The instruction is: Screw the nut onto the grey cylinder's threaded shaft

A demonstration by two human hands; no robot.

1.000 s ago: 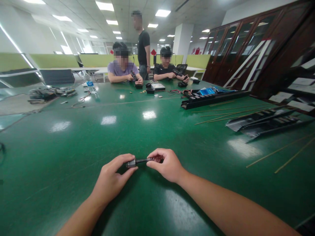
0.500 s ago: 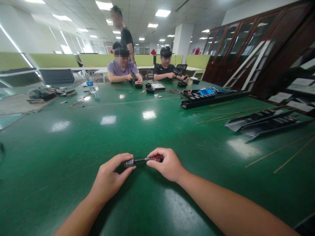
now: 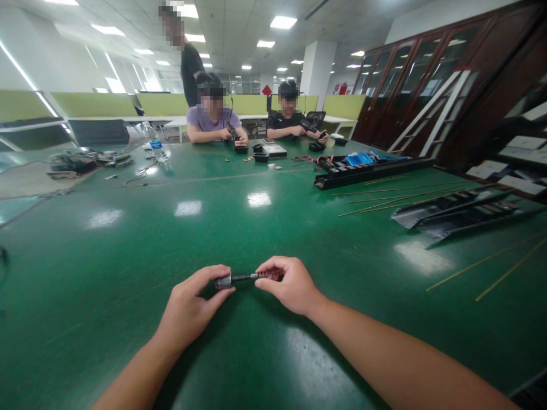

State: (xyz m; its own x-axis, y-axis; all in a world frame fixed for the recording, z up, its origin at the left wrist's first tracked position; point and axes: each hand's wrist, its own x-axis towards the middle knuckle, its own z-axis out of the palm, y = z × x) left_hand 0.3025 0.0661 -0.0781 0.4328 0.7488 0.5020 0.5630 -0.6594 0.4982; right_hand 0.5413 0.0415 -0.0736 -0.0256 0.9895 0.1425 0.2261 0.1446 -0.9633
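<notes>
A slim black shaft with a silver metal sleeve (image 3: 233, 279) is held a little above the green table mat (image 3: 106, 267), just in front of me. My left hand (image 3: 192, 302) pinches the sleeve end between thumb and fingers. My right hand (image 3: 288, 286) grips the far end, whose dark, reddish tip is partly hidden by the fingers. The shaft spans the small gap between my hands. What the part is cannot be told at this size.
Two seated co-workers (image 3: 211, 117) hold tools at the far table edge, among small black boxes (image 3: 260, 156). A person stands behind them. A water bottle (image 3: 156, 142) and tangled cables (image 3: 89, 160) lie far left. Long black trays (image 3: 371, 173) and thin wooden rods (image 3: 397, 196) lie right.
The standing person has moved left, behind the seated co-worker. My hands and the shaft have shifted only slightly left and up, with the same hold.
</notes>
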